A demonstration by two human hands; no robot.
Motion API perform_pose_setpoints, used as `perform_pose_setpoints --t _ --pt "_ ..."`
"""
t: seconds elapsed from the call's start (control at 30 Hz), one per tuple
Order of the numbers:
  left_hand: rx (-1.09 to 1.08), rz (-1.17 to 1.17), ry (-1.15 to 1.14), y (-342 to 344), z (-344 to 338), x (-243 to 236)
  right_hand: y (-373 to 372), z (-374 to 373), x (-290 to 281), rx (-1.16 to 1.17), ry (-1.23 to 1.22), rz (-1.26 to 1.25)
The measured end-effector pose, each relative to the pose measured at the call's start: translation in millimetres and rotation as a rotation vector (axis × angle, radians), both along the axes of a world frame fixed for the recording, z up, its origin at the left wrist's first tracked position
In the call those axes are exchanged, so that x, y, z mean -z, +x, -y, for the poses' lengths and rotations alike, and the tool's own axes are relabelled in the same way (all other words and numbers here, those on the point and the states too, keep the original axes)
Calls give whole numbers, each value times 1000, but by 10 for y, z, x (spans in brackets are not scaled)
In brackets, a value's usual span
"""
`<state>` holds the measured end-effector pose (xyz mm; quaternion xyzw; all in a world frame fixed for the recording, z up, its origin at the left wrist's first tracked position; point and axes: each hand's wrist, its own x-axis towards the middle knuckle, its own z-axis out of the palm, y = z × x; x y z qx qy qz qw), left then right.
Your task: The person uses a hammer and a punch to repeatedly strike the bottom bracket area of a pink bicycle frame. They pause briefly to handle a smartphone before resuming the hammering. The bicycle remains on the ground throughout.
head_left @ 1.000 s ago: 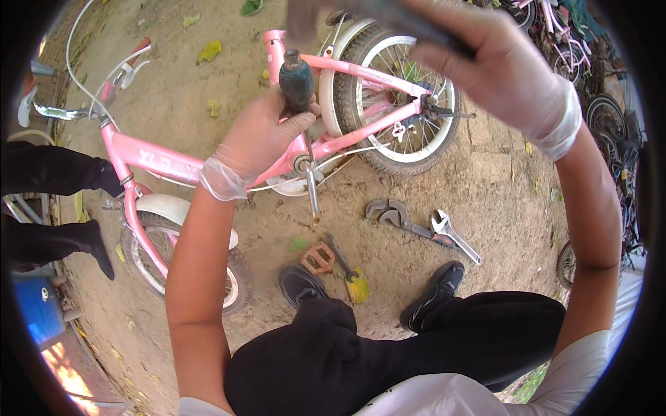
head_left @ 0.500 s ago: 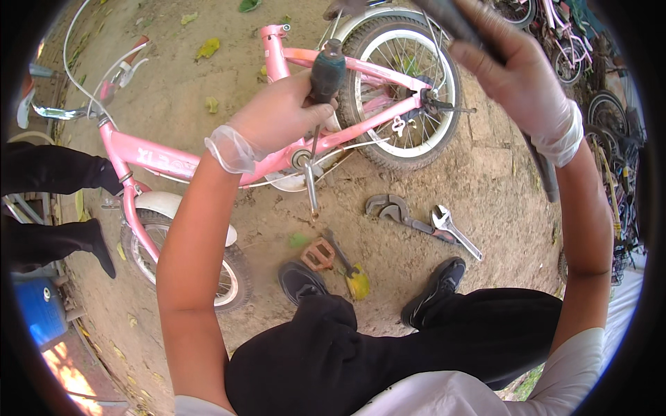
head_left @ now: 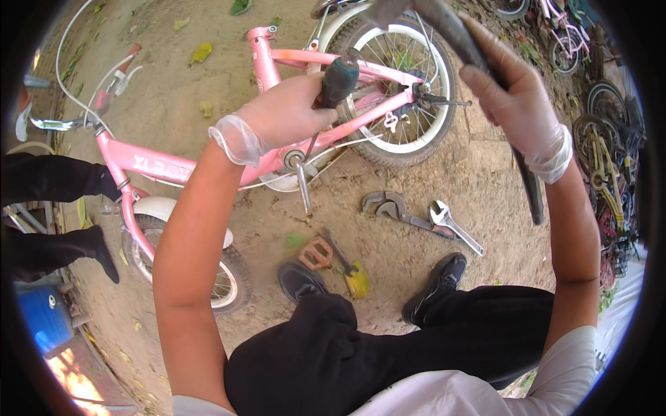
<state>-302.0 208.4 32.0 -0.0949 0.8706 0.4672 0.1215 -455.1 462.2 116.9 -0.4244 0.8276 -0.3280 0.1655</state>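
My gloved left hand is closed around the dark green handle of a screwdriver. The screwdriver's shaft slants down to the crank of a pink children's bicycle; exactly where the tip rests is hard to make out. My gloved right hand grips a hammer by its long dark handle. The blurred hammer head is at the top edge, above and to the right of the screwdriver, apart from it. The bicycle lies or stands across the dirt, its rear wheel beyond my hands.
An adjustable wrench, a dark pipe wrench, an orange-brown pedal and a yellow leaf lie near my shoes. Another person's dark-clothed legs and a blue container are at left. More bicycles crowd the right.
The hammer has come lower in my right hand, and more of its head shows. My left hand keeps the screwdriver at the crank. The view has shifted slightly.
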Motion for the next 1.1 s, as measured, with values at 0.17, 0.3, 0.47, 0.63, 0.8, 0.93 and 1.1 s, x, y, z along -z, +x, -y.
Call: perform_pose_setpoints --t 0.17,0.3,0.47,0.63,0.8,0.93,1.1 --pt "20 0 27 12 -12 38 23 -75 126 -314 68 -258" --pt "-14 -28 11 46 -6 81 28 -114 155 62 -67 103" --pt "11 -63 22 77 -25 70 20 -160 79 112 -57 185" --pt "-12 -112 40 97 -39 21 75 -149 144 41 -125 147" --pt "44 -81 -27 96 -15 -11 123 -153 150 39 -133 163" --pt "64 -70 13 66 -29 28 151 -191 90 105 -110 151" --pt "98 -133 71 16 -133 119 183 -248 67 170 -157 278"
